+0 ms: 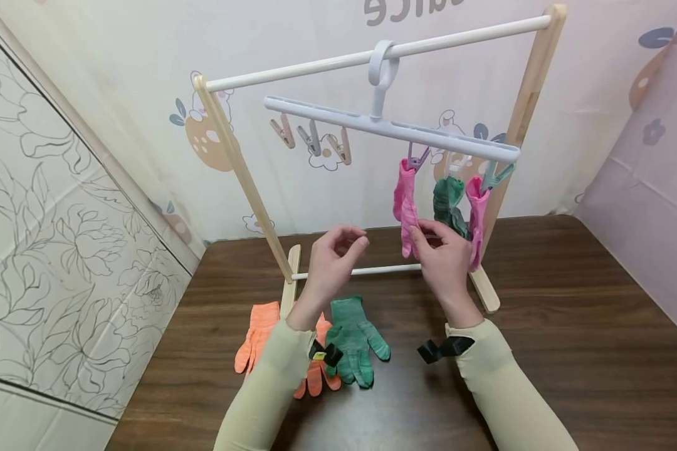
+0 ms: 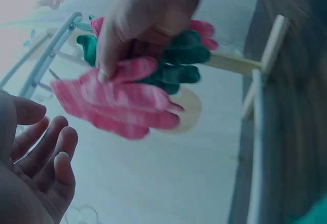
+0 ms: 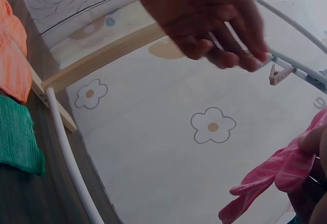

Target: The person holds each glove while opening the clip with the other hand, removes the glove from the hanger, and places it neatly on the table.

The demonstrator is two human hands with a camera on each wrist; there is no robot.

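Observation:
My right hand [image 1: 447, 260] pinches the side of a pink glove [image 1: 406, 191] between thumb and fingers. That glove hangs by its cuff from a purple clip [image 1: 416, 160] on a white hanger [image 1: 338, 117]. Beside it a green glove [image 1: 446, 199] and a second pink glove [image 1: 476, 216] hang from other clips, partly behind my right hand. To the left, my left hand [image 1: 335, 255] is raised in the air with loosely bent fingers. The left wrist view shows nothing in the left hand [image 2: 38, 168], apart from the pink glove [image 2: 117, 101].
The hanger hooks over the white top rod [image 1: 293, 70] of a wooden stand. Several unused clips [image 1: 310, 138] hang at its left. On the brown table [image 1: 570, 300] lie a green glove [image 1: 352, 341] and orange gloves [image 1: 262, 322], partly under my left forearm. Patterned cloth backs the table.

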